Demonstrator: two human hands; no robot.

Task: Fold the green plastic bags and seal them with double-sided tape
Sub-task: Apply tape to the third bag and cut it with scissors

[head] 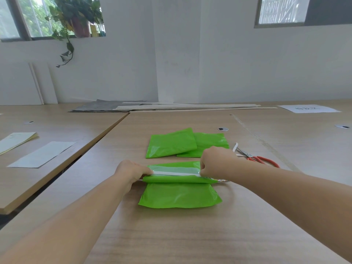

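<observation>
A green plastic bag lies on the wooden table in front of me, its far part rolled over into a fold. A white strip of double-sided tape runs along the top of that fold. My left hand pinches the fold's left end at the tape. My right hand pinches the right end of the tape strip. Two more green bags lie flat and overlapping just beyond. A tape roll peeks out under my right wrist, mostly hidden.
Red-handled scissors lie to the right of the bags, with a small white paper scrap beside them. White sheets rest on the left table. Long wooden slats and grey sheets lie at the far edge by the wall.
</observation>
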